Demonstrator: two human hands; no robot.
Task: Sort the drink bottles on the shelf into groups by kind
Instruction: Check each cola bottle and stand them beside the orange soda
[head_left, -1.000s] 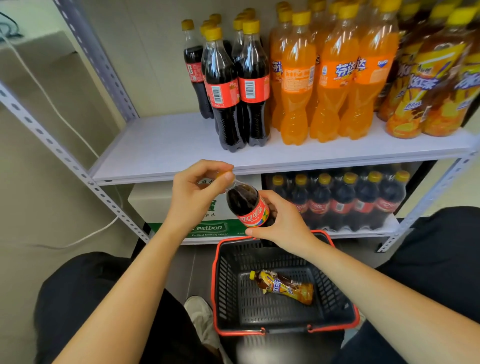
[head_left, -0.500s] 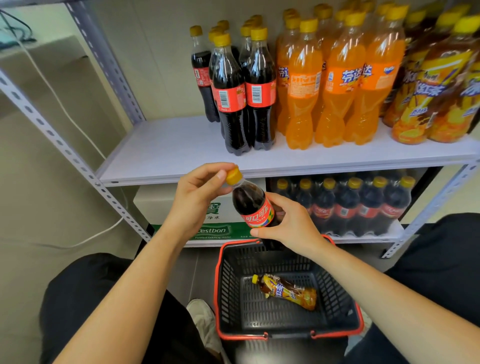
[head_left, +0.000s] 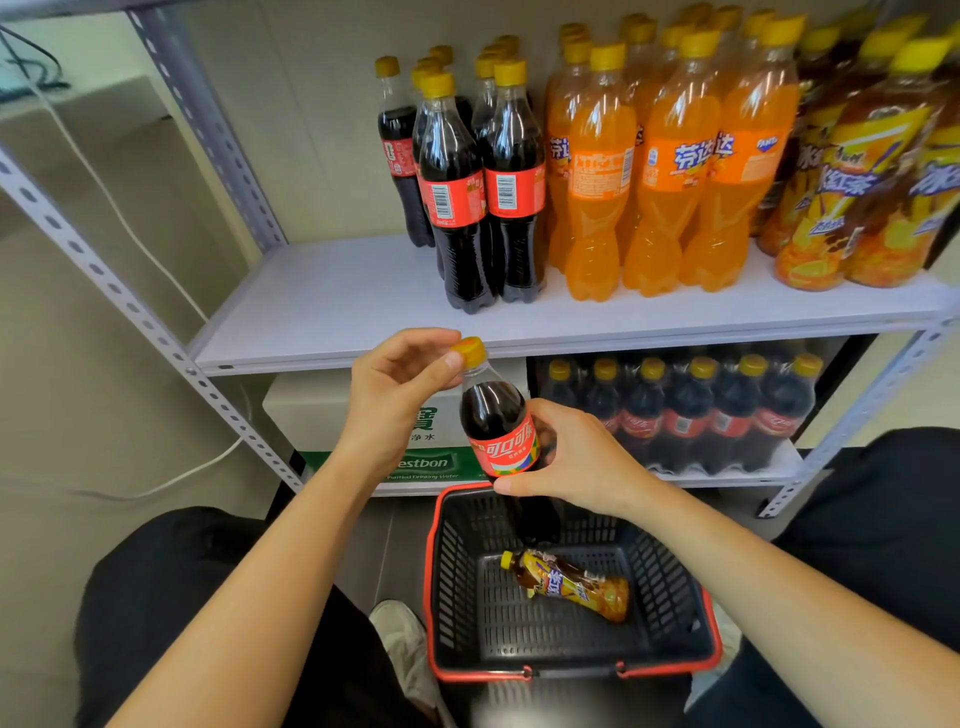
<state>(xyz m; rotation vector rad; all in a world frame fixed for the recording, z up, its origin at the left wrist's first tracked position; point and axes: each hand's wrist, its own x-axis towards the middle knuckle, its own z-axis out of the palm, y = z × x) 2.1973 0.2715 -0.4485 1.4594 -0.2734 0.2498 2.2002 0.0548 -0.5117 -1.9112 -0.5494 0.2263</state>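
the cola bottle hangs in the air above the basket and just below the front edge of the upper shelf, leaning with its yellow cap toward the left. two grips share it: the left hand pinches the cap between thumb and fingertips, while the right hand is curled round the labelled middle from the right side, thumb at the lower edge of the label. the split looks deliberate, the lower grip bearing the weight and the upper one steering the neck, which would suit standing the bottle upright. on the upper shelf the kinds already stand in blocks: the cola group at the left, the orange soda bottles touching it in the middle, the iced tea bottles at the right. bare board lies left of and in front of the cola group, so i judge that to be where this bottle belongs. one iced tea bottle lies on its side in the basket, probably waiting its turn. a wrapped pack of cola and a water carton sit on the lower shelf.
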